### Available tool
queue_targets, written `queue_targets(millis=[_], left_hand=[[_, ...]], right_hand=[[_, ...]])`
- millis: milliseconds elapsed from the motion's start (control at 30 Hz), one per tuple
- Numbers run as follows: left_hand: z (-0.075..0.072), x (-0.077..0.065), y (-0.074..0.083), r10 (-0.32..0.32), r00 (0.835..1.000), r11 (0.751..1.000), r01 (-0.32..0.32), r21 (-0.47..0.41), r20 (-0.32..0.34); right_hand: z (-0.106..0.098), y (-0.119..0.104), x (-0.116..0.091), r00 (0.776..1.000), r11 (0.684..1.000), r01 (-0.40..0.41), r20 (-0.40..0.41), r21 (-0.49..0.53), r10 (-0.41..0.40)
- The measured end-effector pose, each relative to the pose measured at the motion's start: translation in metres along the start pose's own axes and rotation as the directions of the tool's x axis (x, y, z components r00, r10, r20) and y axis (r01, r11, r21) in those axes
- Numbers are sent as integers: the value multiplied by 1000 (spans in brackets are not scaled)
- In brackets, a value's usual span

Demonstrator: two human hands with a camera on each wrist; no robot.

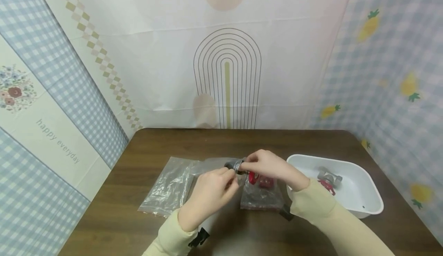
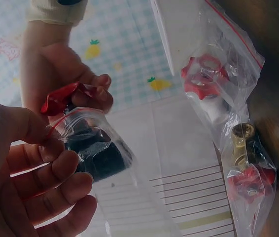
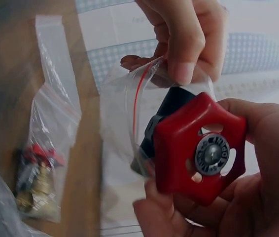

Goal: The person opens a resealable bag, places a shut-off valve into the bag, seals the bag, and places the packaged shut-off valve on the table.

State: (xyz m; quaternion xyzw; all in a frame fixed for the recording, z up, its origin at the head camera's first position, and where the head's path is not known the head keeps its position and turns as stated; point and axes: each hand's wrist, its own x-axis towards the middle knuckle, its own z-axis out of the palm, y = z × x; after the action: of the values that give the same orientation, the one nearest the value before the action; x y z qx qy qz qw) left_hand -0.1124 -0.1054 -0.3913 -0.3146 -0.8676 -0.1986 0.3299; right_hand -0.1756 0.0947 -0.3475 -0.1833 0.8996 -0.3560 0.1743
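My right hand (image 1: 271,167) holds a valve by its red handwheel (image 3: 179,153), fingers and thumb around the wheel's edge. The valve's dark body (image 2: 102,160) sits inside the mouth of a clear zip bag (image 3: 120,103) with a red seal line, while the wheel sticks out of it. My left hand (image 1: 212,190) pinches the bag's edge near the seal between thumb and fingers. In the left wrist view, that hand's other fingers (image 2: 55,202) are loosely bent. Both hands meet above the middle of the table; part of the valve body is hidden by the bag.
A white bin (image 1: 356,194) stands at the right, with a grey valve (image 1: 328,177) with a red handle inside. Bagged valves with red handwheels (image 1: 266,182) lie beneath my right hand. A flat clear bag (image 1: 169,187) lies at the left of the brown table (image 1: 114,194).
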Motion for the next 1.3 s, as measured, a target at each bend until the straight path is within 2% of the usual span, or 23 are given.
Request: queue_targets(millis=[167, 467, 733, 1033, 1300], left_hand=[[0, 1, 3, 3, 1000, 1000, -3, 0, 23], [3, 1, 5, 10, 1000, 1000, -10, 8, 19], [2, 2, 7, 10, 999, 1000, -11, 10, 42], [3, 2, 5, 12, 1000, 1000, -13, 13, 26], [-2, 5, -1, -3, 999, 1000, 3, 6, 35]], right_hand=[[1, 11, 7, 997, 987, 4, 76, 159, -16], [11, 16, 11, 992, 940, 40, 99, 339, -77], [15, 18, 11, 990, 915, 44, 102, 402, -92], [20, 21, 14, 990, 856, 30, 104, 516, -98], [16, 24, 14, 975, 817, 99, 109, 568, -194]])
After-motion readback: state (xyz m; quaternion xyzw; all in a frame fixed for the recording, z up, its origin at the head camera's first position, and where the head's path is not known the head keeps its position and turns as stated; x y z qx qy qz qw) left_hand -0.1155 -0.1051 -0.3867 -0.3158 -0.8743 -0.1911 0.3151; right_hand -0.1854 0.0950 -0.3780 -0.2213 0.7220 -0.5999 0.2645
